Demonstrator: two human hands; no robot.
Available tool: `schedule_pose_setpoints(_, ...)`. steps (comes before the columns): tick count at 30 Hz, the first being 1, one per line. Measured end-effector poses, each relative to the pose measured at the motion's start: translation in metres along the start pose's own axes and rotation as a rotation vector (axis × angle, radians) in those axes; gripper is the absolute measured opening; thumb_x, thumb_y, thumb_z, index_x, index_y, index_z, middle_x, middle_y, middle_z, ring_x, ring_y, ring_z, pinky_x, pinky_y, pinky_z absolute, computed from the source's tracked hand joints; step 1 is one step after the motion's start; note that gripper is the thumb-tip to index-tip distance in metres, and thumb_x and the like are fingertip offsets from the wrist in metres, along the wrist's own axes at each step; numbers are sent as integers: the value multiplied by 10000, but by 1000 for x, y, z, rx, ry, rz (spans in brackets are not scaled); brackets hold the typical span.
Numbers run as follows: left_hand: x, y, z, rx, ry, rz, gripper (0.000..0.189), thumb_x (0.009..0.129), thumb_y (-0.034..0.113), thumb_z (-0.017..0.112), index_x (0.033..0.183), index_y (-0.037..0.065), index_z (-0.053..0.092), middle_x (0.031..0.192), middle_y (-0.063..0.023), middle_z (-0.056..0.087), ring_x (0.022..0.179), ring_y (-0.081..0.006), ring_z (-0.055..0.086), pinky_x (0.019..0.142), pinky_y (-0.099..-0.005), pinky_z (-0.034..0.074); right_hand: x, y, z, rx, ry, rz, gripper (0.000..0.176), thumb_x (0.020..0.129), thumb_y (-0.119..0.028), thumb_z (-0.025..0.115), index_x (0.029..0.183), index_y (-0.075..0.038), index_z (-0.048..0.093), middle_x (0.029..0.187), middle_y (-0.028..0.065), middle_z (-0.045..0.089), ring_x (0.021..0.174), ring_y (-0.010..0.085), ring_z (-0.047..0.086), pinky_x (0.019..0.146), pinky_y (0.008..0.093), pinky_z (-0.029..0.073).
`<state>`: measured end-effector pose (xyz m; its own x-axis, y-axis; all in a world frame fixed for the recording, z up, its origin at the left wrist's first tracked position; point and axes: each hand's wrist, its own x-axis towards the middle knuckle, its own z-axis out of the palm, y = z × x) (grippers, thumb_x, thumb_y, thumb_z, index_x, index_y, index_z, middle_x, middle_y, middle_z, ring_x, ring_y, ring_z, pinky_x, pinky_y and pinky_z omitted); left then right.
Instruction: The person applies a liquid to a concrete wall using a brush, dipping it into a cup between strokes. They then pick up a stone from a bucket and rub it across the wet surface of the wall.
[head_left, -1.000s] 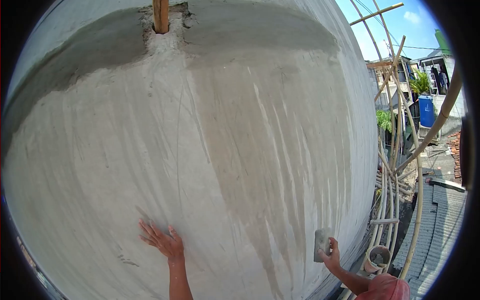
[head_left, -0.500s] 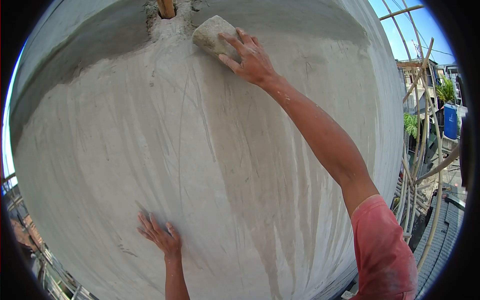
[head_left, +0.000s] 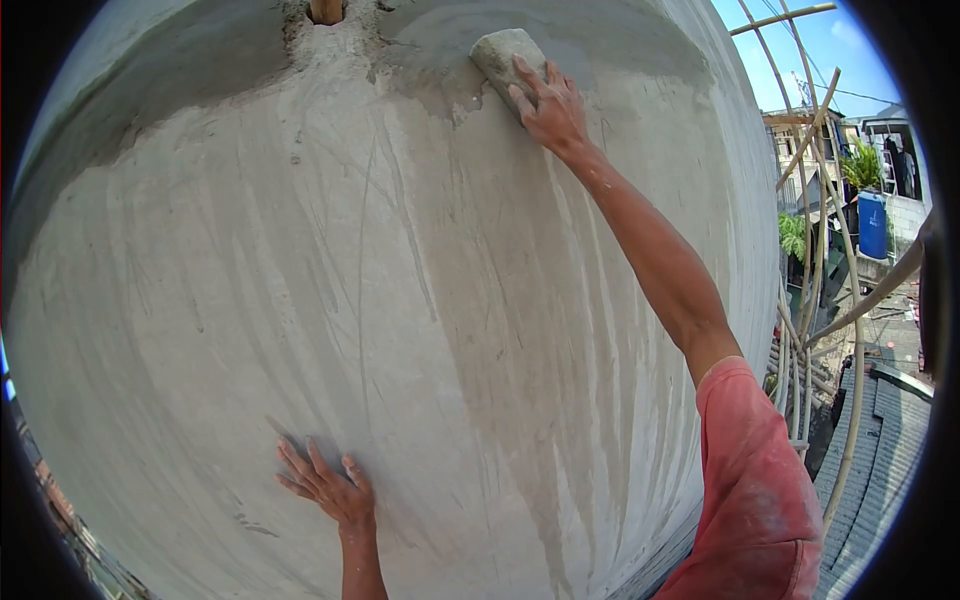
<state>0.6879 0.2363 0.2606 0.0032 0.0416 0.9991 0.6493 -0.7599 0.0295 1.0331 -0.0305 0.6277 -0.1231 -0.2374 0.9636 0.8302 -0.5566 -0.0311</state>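
Note:
A grey, blocky sponge, its surface rough and pale, rests against the upper wall. My right hand grips its right side, fingers spread over it and arm stretched upward. The plastered wall fills most of the view, with dark damp plaster along its top and wet streaks running down below the sponge. Lower down, my left hand lies against the wall with its fingers spread and nothing in it.
A wooden stub sticks out of a hole at the wall's top. Bamboo scaffolding stands on the right. Beyond it are a blue drum, green plants and a corrugated roof.
My right hand has moved the sponge to the right across the upper wall, leaving darker damp plaster where it was. My left hand stays in about the same place on the wall. The view has shifted slightly.

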Motion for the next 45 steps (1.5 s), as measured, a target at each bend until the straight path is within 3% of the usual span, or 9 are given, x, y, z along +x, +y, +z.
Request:
schedule_pose_setpoints(4,4,-2,4,-14,39,29,467,977,341,314,1330,37,341,1463,-212,218,1367,-385,200,1090,-591,46,43,-43,7,-7,45,-181,469,884,-427,514,1341,-347,443,1318,217,432,1177,407,440,964,502,378)
schedule_pose_setpoints(13,1,3,-1,56,-87,30,487,983,383,284,1318,37,355,1460,-240,203,1370,-393,182,1088,-599,42,57,98,-13,-173,-204,892,526,889,-458,414,1399,-358,333,1379,176,395,1261,383,375,1009,518,325)
schedule_pose_setpoints(21,-1,-2,-1,39,-76,44,536,980,431,260,1333,37,344,1463,-259,187,1371,-409,167,1082,-600,43,93,-66,43,-19,-25,-62,460,879,-442,487,1319,-305,475,1295,220,470,1189,428,431,991,470,369)
schedule_pose_setpoints(28,0,-5,-2,72,-88,28,551,976,442,267,1348,40,333,1462,-254,199,1369,-412,172,1081,-602,46,104,35,11,-127,-115,308,476,884,-445,483,1345,-338,439,1287,194,472,1194,396,433,1011,463,353)
schedule_pose_setpoints(32,2,0,0,20,-80,25,546,974,442,270,1345,49,345,1462,-248,209,1365,-413,186,1081,-606,55,106,68,32,-80,-120,256,479,882,-433,493,1345,-318,448,1296,196,467,1150,418,457,1003,447,362)
schedule_pose_setpoints(39,-2,-3,-3,100,-89,13,542,971,431,276,1333,36,365,1457,-252,223,1365,-420,184,1081,-604,60,138,-55,54,-105,91,-157,446,902,-457,446,1332,-341,453,1316,187,458,1195,397,437,987,479,362)
schedule_pose_setpoints(41,-2,-1,-6,96,-97,4,542,970,430,280,1333,37,366,1454,-255,227,1364,-423,183,1080,-605,60,194,-28,71,-62,117,2,554,832,-353,599,1278,-48,478,1124,199,572,1123,325,511,932,420,423)
schedule_pose_setpoints(43,0,-4,-6,86,-90,7,541,969,429,283,1333,37,367,1452,-258,230,1363,-425,183,1079,-606,61,199,27,45,-185,-145,168,464,912,-464,407,1366,-366,388,1355,161,425,1229,392,407,995,483,351)
schedule_pose_setpoints(45,-4,-2,-3,90,-92,-11,535,966,424,297,1330,39,372,1446,-264,238,1359,-433,188,1078,-605,70,178,65,21,-188,-224,467,500,913,-472,370,1403,-394,306,1409,144,362,1290,366,338,1020,488,314)
